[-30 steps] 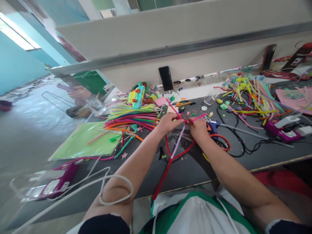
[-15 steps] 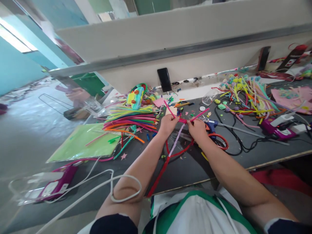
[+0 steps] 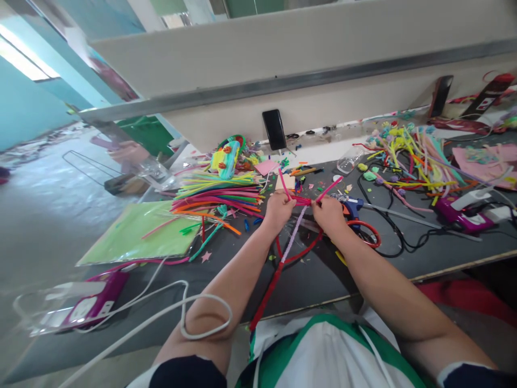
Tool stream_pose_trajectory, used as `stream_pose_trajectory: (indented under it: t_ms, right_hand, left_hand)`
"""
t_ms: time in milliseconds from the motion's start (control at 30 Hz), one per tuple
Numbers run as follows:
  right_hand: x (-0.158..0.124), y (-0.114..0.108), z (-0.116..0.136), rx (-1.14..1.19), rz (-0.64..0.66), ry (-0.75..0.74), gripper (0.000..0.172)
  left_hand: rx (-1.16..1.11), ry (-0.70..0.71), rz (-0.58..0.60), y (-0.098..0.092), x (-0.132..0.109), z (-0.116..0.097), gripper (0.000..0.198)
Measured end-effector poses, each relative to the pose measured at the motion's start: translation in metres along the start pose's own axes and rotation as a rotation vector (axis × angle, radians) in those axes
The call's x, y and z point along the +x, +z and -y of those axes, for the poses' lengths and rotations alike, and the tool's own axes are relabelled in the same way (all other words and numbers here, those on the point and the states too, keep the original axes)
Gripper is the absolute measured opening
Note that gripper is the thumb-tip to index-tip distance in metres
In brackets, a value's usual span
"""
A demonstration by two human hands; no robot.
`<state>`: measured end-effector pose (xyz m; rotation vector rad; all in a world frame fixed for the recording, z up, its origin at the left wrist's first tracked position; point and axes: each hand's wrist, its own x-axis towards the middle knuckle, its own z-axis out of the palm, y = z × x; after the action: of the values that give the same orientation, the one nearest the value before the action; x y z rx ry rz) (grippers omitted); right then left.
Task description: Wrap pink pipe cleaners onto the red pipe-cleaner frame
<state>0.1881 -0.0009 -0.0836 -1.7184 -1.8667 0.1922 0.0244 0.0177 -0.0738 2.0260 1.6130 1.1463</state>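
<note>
Between my two hands a bright pink pipe cleaner [image 3: 301,201] is stretched, its two free ends sticking up and outward. My left hand [image 3: 279,209] pinches one side of it, and my right hand [image 3: 328,212] pinches the other. From its middle a lilac fuzzy stem [image 3: 293,235] runs down toward me and meets red pipe cleaners [image 3: 268,291], which branch in a Y and reach the table's front edge. How the pink piece joins the stem is partly hidden by my fingers. Just right of my right hand lies a blue glue gun [image 3: 354,209].
Left of my hands lie a bundle of coloured pipe cleaners [image 3: 218,196] and a green sheet [image 3: 139,231] in plastic. A phone [image 3: 273,129] leans on the partition. A tangled pile of stems [image 3: 416,159] and a purple power strip [image 3: 462,215] are at right. A white cable [image 3: 183,307] loops near my left forearm.
My hands hold nearly the same place, still gripping the pink pipe cleaner. Its upright ends have tilted slightly, and the view has shifted a little.
</note>
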Motion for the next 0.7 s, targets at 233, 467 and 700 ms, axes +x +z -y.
stream_pose_trajectory:
  t_ms: [233,467,700]
  right_hand:
    - [0.006,0.001,-0.003,-0.008,0.083,0.070,0.031]
    - [0.008,-0.001,-0.005,0.058,0.118,0.068,0.030]
    - [0.011,0.002,-0.012,0.207,0.082,0.022,0.018]
  left_hand:
    - [0.136,0.097,0.005,-0.003,-0.006,0.000,0.027]
    - [0.372,0.527,0.112,-0.013,-0.029,-0.030,0.016]
    - [0.340,0.582,0.267,0.002,-0.031,-0.040,0.024]
